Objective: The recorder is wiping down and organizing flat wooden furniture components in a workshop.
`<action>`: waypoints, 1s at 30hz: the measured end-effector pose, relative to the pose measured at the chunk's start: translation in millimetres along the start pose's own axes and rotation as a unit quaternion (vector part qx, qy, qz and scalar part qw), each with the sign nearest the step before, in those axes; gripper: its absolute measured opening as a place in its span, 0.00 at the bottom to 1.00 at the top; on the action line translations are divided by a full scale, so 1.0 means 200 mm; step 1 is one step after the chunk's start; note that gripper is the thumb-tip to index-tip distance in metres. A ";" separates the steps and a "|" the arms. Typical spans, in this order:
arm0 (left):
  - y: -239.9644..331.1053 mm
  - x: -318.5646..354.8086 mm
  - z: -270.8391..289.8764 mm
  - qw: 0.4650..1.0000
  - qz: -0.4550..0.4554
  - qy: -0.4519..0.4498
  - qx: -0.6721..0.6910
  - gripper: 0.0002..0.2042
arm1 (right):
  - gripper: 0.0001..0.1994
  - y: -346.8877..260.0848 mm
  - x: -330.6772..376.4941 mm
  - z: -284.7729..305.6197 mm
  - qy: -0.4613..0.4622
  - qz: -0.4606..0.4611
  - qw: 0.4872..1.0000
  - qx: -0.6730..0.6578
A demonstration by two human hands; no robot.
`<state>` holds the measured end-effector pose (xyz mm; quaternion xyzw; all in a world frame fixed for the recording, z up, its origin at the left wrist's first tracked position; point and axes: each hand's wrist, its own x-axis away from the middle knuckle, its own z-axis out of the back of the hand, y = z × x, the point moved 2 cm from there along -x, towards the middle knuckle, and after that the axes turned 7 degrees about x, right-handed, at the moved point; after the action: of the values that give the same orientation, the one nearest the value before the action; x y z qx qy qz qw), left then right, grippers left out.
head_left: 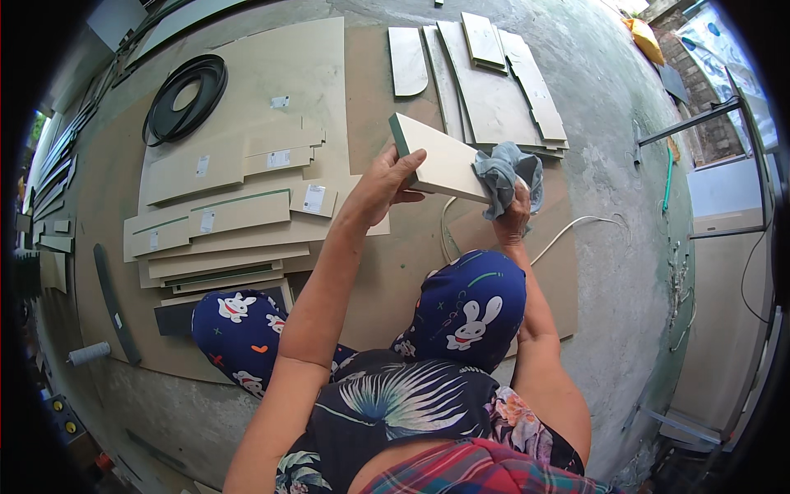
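Near the frame's centre, the left hand [387, 185] has its fingers clamped on a pale board [440, 160], tilting it steady; the right hand [514, 216] fingers, closed on a grey cloth [506, 174], press it against the board's end.

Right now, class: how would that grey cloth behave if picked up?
The grey cloth is bunched and drooping in the right hand against the board, so it is probably floppy and light. It looks soft, unlikely to slip, roll or break.

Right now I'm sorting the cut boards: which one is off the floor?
The pale board with the green edge, gripped by the left hand while the right hand presses a grey cloth to it. All the others lie flat.
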<state>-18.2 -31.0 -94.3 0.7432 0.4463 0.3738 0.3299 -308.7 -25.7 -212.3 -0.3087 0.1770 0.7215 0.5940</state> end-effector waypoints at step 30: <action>-0.12 -0.05 0.12 0.996 -0.027 0.030 -0.080 0.18 | 0.10 -0.51 -0.48 0.35 -0.046 -0.130 0.891 -0.432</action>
<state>-11.8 -35.2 -129.1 0.6904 0.4448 0.4212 0.3848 -217.4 -30.0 -85.3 -0.5217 -0.2209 0.6564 0.4982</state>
